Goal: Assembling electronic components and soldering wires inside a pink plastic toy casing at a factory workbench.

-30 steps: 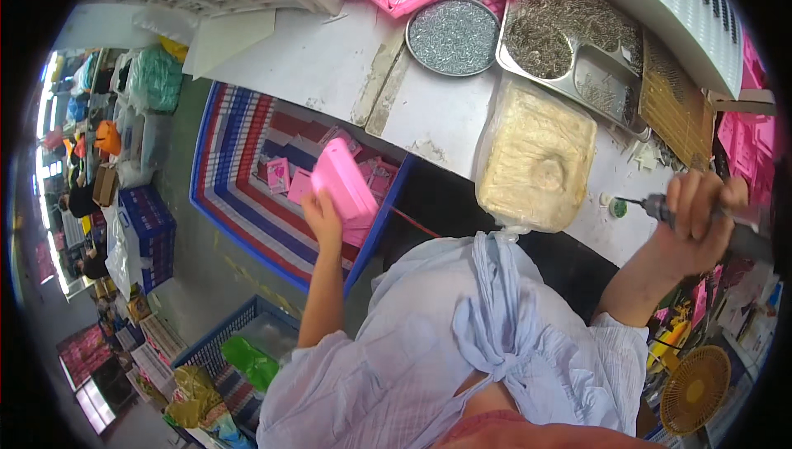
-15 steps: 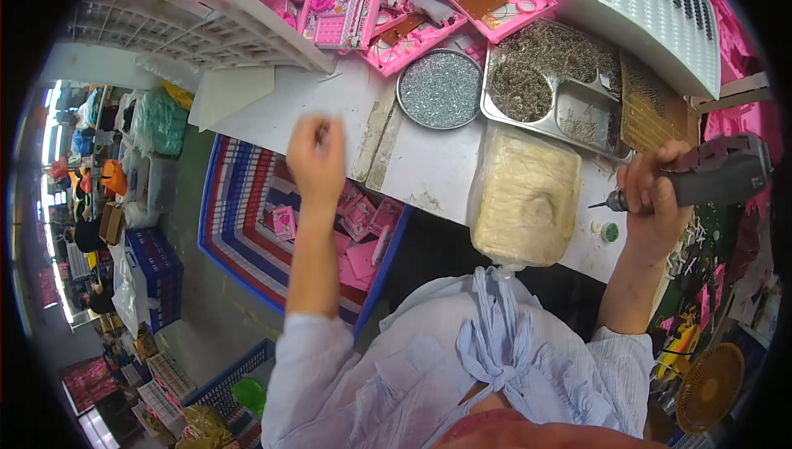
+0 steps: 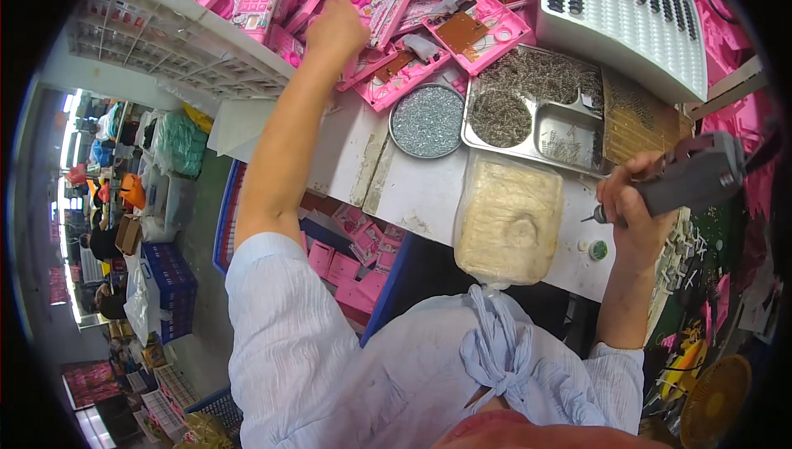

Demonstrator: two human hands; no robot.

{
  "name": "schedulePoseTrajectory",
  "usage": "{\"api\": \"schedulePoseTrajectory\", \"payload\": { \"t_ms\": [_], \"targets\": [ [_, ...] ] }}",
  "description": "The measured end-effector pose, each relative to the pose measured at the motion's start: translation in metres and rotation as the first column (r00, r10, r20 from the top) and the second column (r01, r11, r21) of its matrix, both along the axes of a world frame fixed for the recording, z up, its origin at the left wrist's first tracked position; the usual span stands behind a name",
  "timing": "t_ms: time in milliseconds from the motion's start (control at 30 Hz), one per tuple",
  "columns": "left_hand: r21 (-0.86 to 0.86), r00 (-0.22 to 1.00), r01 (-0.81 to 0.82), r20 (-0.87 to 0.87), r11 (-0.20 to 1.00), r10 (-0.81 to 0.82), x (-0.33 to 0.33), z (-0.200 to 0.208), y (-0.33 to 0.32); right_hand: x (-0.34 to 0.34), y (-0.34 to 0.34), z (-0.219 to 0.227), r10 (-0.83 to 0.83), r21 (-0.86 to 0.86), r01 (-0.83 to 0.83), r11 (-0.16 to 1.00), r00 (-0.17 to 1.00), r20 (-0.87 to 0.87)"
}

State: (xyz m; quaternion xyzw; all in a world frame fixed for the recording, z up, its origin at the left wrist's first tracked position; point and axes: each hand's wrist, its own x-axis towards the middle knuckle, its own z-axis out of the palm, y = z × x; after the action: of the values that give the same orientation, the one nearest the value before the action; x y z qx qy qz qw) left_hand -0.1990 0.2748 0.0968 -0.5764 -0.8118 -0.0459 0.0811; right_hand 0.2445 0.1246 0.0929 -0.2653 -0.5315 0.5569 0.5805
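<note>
My left hand (image 3: 338,32) is stretched out to the pile at the back, over a pink plastic casing (image 3: 349,69) that it mostly covers. Its fingers are bent over the casing's upper part and the fingertips are hidden. In my right hand (image 3: 631,201), at the right of the bench, is a dark grey electric screwdriver (image 3: 689,183); its thin bit points left. Two open pink casings with brown boards inside, one nearer (image 3: 402,73) and one farther right (image 3: 478,32), lie beside my left hand.
A round tray of small silvery screws (image 3: 426,119) and a divided steel tray of darker screws (image 3: 540,150) stand mid-bench. A plastic-wrapped cream block (image 3: 507,222) lies at the front edge. A white rack with black pieces (image 3: 623,28) stands back right. Below left, a lined crate (image 3: 388,284) holds pink parts.
My left hand has moved forward from above the crate to the pink pile. My right hand still holds the screwdriver. The whole view has shifted slightly.
</note>
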Motion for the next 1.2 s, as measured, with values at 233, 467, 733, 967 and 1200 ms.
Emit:
{"api": "schedulePoseTrajectory", "payload": {
  "t_ms": [233, 467, 733, 967, 1200],
  "targets": [
    [0.619, 0.549, 0.083, 0.626, 0.781, -0.555, 0.002, 0.088, -0.092, -0.003, -0.003, 0.005, -0.502, 0.351, 0.409, 0.842, 0.833, 0.233],
    [0.519, -0.579, 0.174, 0.741, 0.837, -0.34, 0.089, 0.052, -0.161, -0.001, -0.024, -0.037, 0.298, -0.33, -0.243, 0.912, 0.946, 0.128],
    [0.319, -0.621, 0.546, 0.775, 0.775, 0.118, 0.144, -0.039, -0.15, -0.018, -0.01, -0.077, 0.544, -0.504, -0.7, 0.507, 0.713, -0.443],
    [0.295, 0.1, 0.377, 0.93, 0.878, -0.355, 0.141, -0.045, -0.16, -0.003, -0.036, -0.09, 0.406, -0.385, -0.275, 0.881, 0.858, 0.315],
    [0.36, 0.265, 0.779, 0.553, 0.514, -0.79, 0.185, -0.08, -0.259, -0.015, -0.062, -0.088, -0.46, 0.472, 0.062, 0.88, 0.365, 0.809]
  ]
}}
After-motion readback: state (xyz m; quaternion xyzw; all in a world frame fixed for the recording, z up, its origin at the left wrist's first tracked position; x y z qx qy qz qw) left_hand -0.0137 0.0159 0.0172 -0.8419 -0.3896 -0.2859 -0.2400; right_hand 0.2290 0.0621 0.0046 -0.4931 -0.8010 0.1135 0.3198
